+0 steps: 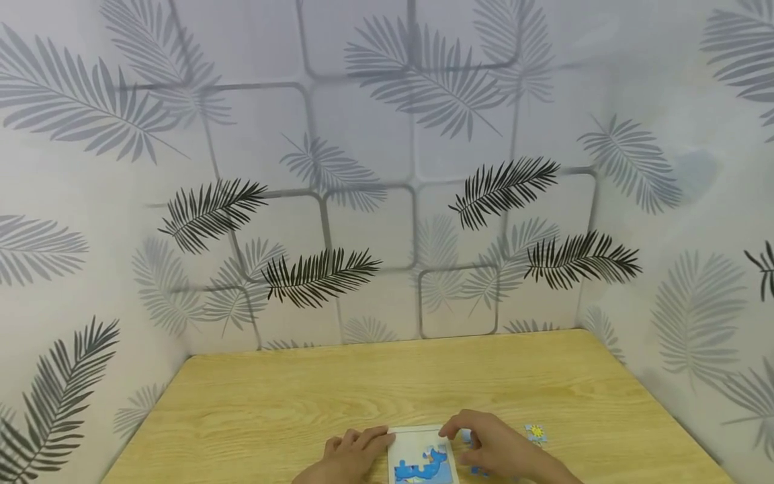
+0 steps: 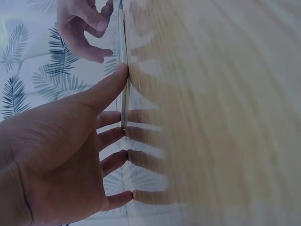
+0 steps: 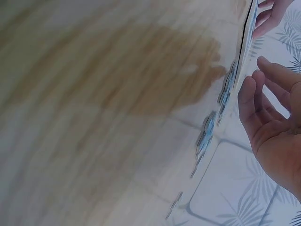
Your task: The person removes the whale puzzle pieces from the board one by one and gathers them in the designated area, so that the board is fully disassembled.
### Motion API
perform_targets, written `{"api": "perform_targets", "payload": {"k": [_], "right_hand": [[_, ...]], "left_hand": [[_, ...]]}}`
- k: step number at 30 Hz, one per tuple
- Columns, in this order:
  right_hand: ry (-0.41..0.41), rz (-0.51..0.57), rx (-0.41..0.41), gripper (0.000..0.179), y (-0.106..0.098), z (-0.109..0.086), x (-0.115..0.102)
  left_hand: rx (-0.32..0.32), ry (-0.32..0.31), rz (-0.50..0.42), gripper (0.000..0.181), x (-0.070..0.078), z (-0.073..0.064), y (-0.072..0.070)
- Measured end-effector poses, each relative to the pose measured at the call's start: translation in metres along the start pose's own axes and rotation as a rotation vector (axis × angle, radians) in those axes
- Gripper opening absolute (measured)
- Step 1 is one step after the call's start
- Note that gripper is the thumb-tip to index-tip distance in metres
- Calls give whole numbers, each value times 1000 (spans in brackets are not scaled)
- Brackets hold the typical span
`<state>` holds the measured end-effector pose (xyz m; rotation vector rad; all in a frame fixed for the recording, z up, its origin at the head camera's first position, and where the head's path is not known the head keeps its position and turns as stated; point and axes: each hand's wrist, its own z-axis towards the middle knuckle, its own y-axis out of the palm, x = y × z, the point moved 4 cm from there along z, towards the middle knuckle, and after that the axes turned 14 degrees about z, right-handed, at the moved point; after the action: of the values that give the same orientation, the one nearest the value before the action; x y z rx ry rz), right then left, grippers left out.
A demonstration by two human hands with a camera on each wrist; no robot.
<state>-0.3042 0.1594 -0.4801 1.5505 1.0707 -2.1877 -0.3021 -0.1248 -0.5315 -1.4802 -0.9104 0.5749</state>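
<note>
Puzzle board [image 1: 412, 439] lay on the bench [image 1: 272, 396] between the hands. The left hand [image 1: 353, 456], fingers spread, touched its left edge, gripping nothing; light steadying there seemed wise. Joined blue pieces [image 1: 437, 464] covered its nearer part. The right hand [image 1: 500, 447], loosely bent and seemingly empty, hovered at the far right corner, near loose pieces [image 1: 466, 436]; matching outlines before pressing looked best. Rightmost lay a sun piece [image 1: 535, 432].

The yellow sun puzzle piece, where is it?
In the head view, the sun piece lies on the wooden table, just to the right of the right hand.
</note>
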Motion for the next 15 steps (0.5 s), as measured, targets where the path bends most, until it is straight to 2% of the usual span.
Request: {"api": "perform_targets", "payload": {"k": [6,12,15], "right_hand": [[10,-67,-22,40,13,11,-3],[97,-150,-20,31,22,20,-4],[116,-168,-21,27,23,23,-4]], "left_hand": [[0,-16,30,95,1,2,1],[10,-3,19,93,-3,3,6],[17,6,21,92,-4,4,7]]}}
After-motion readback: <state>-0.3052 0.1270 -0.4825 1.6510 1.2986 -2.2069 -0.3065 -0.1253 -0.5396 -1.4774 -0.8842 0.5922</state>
